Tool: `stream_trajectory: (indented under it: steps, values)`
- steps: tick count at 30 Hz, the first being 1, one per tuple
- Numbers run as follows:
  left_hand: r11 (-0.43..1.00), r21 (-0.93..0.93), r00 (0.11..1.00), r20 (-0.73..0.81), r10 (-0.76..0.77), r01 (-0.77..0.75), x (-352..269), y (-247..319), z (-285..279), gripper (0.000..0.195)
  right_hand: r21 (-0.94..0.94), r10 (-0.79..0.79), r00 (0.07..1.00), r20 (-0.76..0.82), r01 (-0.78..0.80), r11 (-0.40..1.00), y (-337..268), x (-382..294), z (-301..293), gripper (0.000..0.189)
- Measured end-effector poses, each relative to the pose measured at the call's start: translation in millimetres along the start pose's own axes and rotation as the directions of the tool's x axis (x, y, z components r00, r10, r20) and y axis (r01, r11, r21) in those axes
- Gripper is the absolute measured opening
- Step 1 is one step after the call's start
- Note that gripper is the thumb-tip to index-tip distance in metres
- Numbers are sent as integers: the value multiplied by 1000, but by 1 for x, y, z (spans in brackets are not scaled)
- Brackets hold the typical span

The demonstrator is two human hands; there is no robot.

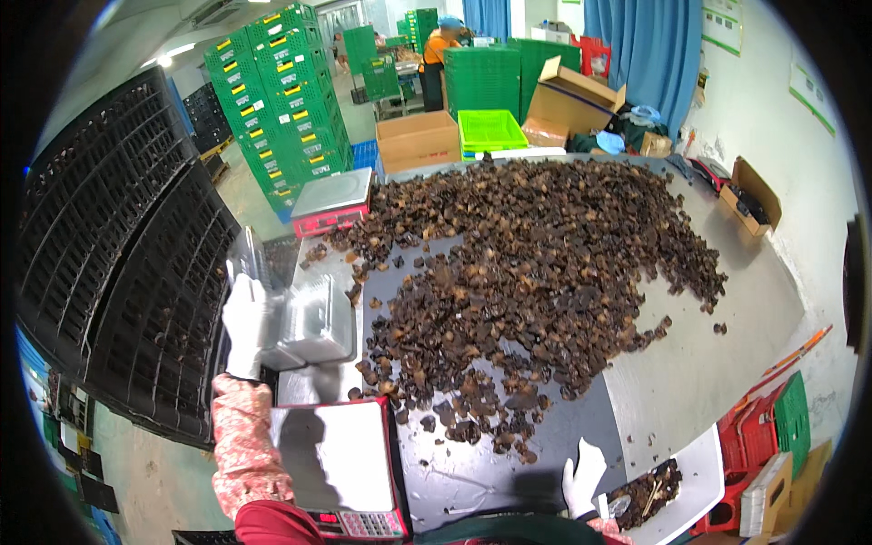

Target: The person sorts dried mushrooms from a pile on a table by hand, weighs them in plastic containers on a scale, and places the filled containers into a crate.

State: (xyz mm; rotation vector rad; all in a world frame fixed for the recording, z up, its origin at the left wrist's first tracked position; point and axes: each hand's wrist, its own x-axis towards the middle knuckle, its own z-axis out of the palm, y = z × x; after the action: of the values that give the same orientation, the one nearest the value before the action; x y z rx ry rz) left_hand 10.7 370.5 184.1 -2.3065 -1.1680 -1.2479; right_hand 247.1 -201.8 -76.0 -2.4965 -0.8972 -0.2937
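Observation:
My left hand [244, 320], in a white glove, reaches out past the table's left edge. It grips a clear plastic tray [248, 251], blurred by motion. Just right of it stands a stack of clear plastic trays [317, 319]. My right hand [584, 477], also gloved in white, is at the front edge of the metal table [688, 368]; nothing shows in its parted fingers. A large heap of dark brown mushroom pieces [531, 252] spreads over the table. Before my left arm lies a red-framed digital scale [364, 453], its plate bare.
Black crates [163, 286] rise close on the left, beyond them stacked green crates [279, 116]. A second scale [334, 194] sits at the far left corner. A white tub [702, 470] holding scraps stands front right. A person in orange [436, 54] works in the background.

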Motion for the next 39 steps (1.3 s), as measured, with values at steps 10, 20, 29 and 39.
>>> stream_trajectory:
  steps: [10, 20, 29, 39]
  values:
    - [833, 52, 679, 609, 410, -550, -135, 75, -167, 14, 140, -133, 986, -99, 146, 979, 0, 12, -8, 62]
    - [860, -80, 425, 844, 327, -503, -261, 51, -192, 14, 180, -114, 993, 25, 108, 978, 5, 16, -12, 64]
    - [922, -97, 636, 697, 331, -374, -230, 128, -175, 23, 466, -346, 912, 221, 213, 859, -35, 90, 7, 49]
    - [893, -445, 609, 726, 319, 63, -287, 292, -66, 21, 562, -489, 854, 178, 320, 763, -53, 137, 49, 14]
